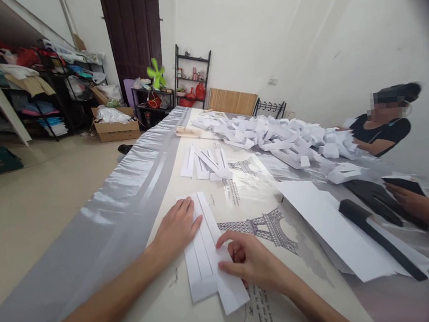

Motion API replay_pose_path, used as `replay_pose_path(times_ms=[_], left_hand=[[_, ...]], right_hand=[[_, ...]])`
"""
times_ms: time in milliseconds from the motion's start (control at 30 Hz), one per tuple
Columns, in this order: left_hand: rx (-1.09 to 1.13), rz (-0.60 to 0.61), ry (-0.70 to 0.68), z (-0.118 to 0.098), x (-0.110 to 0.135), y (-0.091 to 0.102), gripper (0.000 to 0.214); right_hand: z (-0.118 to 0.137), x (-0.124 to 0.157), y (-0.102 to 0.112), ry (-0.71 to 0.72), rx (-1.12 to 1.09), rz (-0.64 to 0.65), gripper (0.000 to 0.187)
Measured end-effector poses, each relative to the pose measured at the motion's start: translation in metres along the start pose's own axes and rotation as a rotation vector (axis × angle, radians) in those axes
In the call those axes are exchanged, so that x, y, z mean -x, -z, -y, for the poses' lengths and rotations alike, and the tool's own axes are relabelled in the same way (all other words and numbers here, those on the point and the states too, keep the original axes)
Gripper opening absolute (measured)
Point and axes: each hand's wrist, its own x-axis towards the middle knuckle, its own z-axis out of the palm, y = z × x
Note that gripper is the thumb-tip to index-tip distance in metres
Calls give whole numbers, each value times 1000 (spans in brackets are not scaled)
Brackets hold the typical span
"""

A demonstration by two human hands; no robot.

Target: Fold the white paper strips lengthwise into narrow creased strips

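A long piece of folded white paper (203, 284), with lengthwise lines along it, lies on the printed tablecloth in front of me. Its lower right part overlaps as a separate-looking strip that sticks out at an angle. My left hand (180, 220) rests flat over the paper's upper left side, fingers together and thumb out. On the right edge, my right hand (251, 258) touches the paper with curled fingers, its thumb and index fingertip apart. Just beyond lie several folded white paper pieces (205, 163), laid crosswise over each other.
A heap of folded white papers (272, 133) covers the table's far right. Nearer, white sheets (325, 226) lie beside a black-handled tool (382, 239) and a dark glove (375, 199). A seated co-worker (380, 126) is at right; another person's hand (405, 199) holds something dark.
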Motion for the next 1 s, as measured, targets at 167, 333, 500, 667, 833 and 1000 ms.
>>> replay_pose_path(times_ms=[167,333,500,667,833,1000], left_hand=[[12,-6,-33,0,-2,0,34],[-33,55,-57,9,-7,-1,34],[49,57,-24,15,-9,-2,36],[26,74,-10,14,-9,-1,35],[49,73,-3,14,-9,0,35],[60,64,2,13,-9,1,34]], right_hand=[[8,3,8,90,118,20,36],[15,13,30,363,304,321,75],[8,15,27,456,617,126,37],[8,13,8,787,934,91,34],[5,10,-4,968,1060,20,15],[-3,6,-11,1078,973,-60,20]])
